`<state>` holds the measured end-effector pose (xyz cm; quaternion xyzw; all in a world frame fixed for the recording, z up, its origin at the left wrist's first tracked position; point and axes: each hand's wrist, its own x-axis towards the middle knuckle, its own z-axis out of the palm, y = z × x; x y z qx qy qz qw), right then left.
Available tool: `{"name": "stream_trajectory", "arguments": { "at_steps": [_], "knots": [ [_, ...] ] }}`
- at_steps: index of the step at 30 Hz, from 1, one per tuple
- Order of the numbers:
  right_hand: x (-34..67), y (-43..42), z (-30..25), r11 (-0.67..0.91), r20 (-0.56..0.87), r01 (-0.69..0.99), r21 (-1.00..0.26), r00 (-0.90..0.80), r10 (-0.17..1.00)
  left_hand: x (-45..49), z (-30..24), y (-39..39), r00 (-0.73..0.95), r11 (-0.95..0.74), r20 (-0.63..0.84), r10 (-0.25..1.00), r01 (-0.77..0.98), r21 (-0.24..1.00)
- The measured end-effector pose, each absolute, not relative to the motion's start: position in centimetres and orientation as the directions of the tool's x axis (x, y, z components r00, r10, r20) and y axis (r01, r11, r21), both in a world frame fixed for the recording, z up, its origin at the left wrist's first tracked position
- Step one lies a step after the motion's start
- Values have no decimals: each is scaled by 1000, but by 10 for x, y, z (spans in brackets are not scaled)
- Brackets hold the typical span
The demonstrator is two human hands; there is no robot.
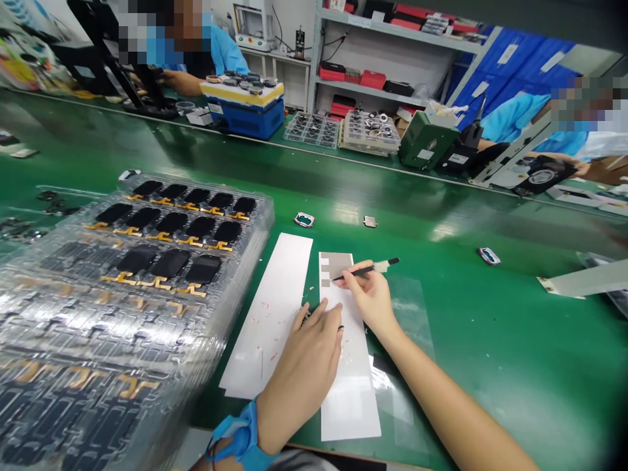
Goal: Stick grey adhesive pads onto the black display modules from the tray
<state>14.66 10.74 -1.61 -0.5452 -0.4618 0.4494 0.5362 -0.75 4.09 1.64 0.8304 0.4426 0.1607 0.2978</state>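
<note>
My right hand (367, 299) pinches a slim black hand tool (366, 270) with a white end, its thin tip resting on grey adhesive pieces (335, 267). Those pieces sit at the far end of a white liner strip (349, 392). My left hand (304, 366), wearing a blue wrist strap (240, 435), lies flat across the gap between that strip and a second white strip (267, 314) flecked with small pink scraps. Its fingertips touch the strips' inner edges. To the left stand stacked clear trays (147, 275) of black display panels with yellow flex tails.
The green bench mat (490, 366) carries small loose framed parts (304, 220) and clear film (412, 307). Across the bench, co-workers (554, 124) sit beside a blue-and-yellow machine (243, 104), parts trays (370, 134) and a green device (426, 139). Shelves stand behind them.
</note>
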Motion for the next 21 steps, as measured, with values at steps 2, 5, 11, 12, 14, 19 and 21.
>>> {"name": "stream_trajectory", "arguments": {
  "at_steps": [2,5,11,12,14,19,21],
  "knots": [
    [147,107,-15,-1,-1,-2,-1000,167,986,-8,17,41,555,-430,0,832,645,631],
    [148,109,-15,-13,-20,-46,-999,150,989,-8,17,41,558,-439,3,830,649,622],
    [148,108,-1,-39,-51,-123,-992,91,995,-7,16,41,539,-433,26,842,647,627],
    [150,106,7,-40,-53,-139,-990,87,995,-7,16,41,522,-422,43,852,635,647],
    [155,98,25,-30,-47,-170,-985,100,994,-8,17,40,466,-382,86,881,590,712],
    [167,61,60,131,69,-195,-972,294,953,-11,23,34,357,-24,-38,933,168,985],
    [165,42,60,198,133,-139,-970,378,916,-10,27,30,397,164,-134,908,-43,986]
  ]
}}
